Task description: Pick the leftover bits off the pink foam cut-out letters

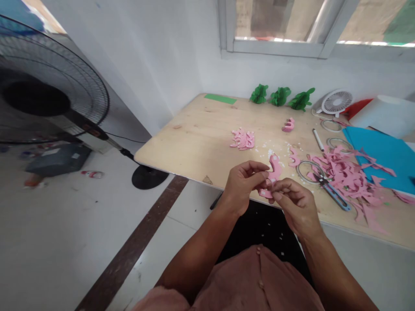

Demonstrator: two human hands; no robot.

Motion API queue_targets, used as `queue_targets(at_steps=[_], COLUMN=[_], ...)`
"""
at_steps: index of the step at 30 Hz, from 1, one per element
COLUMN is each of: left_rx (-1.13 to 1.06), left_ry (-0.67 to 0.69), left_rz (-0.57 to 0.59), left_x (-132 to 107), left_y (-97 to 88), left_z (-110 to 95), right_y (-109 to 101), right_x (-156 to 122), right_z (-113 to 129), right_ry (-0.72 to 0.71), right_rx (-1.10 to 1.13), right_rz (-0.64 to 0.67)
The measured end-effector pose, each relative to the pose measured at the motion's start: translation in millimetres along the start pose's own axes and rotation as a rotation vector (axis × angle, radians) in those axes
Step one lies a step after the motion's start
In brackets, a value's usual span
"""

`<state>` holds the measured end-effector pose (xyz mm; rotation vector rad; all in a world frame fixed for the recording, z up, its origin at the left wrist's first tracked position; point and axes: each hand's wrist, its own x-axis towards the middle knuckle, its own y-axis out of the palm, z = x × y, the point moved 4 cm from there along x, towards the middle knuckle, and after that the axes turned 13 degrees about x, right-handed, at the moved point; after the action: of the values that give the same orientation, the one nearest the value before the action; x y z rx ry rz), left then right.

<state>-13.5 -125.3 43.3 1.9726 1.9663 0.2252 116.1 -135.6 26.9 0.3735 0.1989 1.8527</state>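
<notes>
The left hand (242, 186) and right hand (296, 204) grasp the pink cutout (275, 169) in a close fingertip pinch just above the table (194, 129) edge, a steady hold suiting its thin, flexible shape.

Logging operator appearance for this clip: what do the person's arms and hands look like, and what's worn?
The left hand and right hand are bare, forearms uncovered. A dusty-pink top with small round buttons shows below them.

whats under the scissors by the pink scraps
The scissors lie over pink cut scraps and the wooden tabletop; what is directly beneath them is covered, so it cannot be seen.
</notes>
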Motion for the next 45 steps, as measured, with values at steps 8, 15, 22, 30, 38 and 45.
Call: queue_targets(at_steps=[8,15,22,30,38,45], left_rx=[0.040,0.026,0.074,0.242,0.378,0.634], left_ry=[0.077,0.035,0.030,0.069,0.180,0.369], left_rz=[-0.027,0.183,0.192,0.116,0.079,0.025], left_x=[-20,-34,-35,-36,-41,-46], left_y=[-12.4,-10.5,-10.6,-15.8,-14.7,-14.0], left_z=[7,11,13,11,4,-8], right_y=[-3,1,4,5,6,9], right_x=[2,0,-2,-7,-15,-18], right_z=[-1,0,6,10,8,4], right_ry=[-0.045,-0.087,-0.143,-0.202,-0.290,-0.238], right_rx=[0.090,0.065,-0.013,-0.176,-0.298,-0.131], right_rz=[-0.025,0.024,0.049,0.013,-0.084,-0.212])
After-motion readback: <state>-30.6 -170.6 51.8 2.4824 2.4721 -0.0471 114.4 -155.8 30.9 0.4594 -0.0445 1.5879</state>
